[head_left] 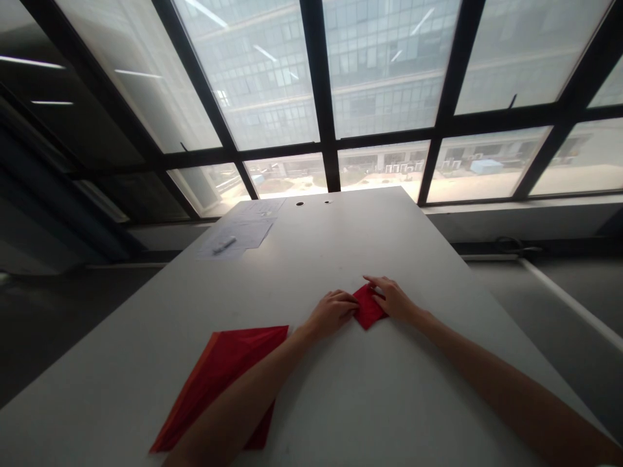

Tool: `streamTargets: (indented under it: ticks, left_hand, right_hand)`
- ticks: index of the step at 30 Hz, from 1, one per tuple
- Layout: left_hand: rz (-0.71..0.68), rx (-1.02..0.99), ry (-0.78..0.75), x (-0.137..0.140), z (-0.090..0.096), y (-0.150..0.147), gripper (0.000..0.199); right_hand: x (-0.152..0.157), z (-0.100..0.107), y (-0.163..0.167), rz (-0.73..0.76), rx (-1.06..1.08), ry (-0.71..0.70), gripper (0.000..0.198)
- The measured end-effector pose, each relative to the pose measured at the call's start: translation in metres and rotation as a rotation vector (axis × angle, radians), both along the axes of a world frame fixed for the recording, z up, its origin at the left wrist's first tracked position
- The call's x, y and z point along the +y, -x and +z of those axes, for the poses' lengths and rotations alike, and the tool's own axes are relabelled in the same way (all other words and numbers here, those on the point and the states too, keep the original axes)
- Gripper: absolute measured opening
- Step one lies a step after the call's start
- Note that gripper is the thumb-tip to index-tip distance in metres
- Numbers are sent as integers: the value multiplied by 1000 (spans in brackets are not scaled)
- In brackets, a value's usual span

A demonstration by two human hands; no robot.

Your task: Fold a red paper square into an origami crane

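Observation:
A small red folded sheet [368, 310] lies flat on the white table, one corner pointing towards me; whether it is paper or cloth I cannot tell. On its left edge, my left hand [335, 312] has its fingers bent together, gripping the border. My right hand [390, 298] rests at the right side with fingers apart, the index finger stretched along the far corner and the thumb side over the red surface. Part of the sheet is hidden under both hands. A larger red sheet [228, 363] with an orange border lies to the left, partly covered by my left forearm.
The white table [321, 259] reaches towards tall windows with dark frames [326, 146]. White papers [253, 224] lie at its far left, with a small pale object [224, 244] on them. Two round holes sit near the far edge. A white pipe [569, 301] runs beyond the right edge.

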State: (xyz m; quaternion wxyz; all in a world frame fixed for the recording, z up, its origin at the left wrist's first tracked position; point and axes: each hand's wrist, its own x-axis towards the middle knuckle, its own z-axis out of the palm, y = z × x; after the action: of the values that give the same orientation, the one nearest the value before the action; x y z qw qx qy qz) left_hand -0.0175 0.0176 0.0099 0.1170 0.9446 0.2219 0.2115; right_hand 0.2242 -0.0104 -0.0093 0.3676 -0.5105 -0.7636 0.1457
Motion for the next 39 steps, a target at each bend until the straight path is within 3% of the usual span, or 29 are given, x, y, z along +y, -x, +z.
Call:
streamTargets:
  ticks: [7,15,19,21,26,30,35,39]
  left_hand:
    - [-11,-18,-10,4,-3,0,23]
    - [11,-69,70,0,0,-1,21]
    - [137,-122,96,0,-3,-2,56]
    - [148,-114,108,2,-4,-2,66]
    - [80,-35,77,2,-1,-2,45]
    - [61,-9,43,-1,2,0,37]
    - [89,28,-2,-1,3,2,45]
    - [114,71,-71,-3,7,4,28]
  right_hand:
    - [3,1,1,-40,-111,-18,51]
    - [1,5,6,81,101,-44,49]
    - [-1,8,7,59,73,-71,57]
    - [-2,11,7,72,-6,-93,51]
    - [-8,21,3,156,-292,-129,29]
    - [-15,26,3,162,-342,-121,25]
    - [-20,27,6,141,-427,-99,20]
    - [-21,23,11,87,-428,-79,24]
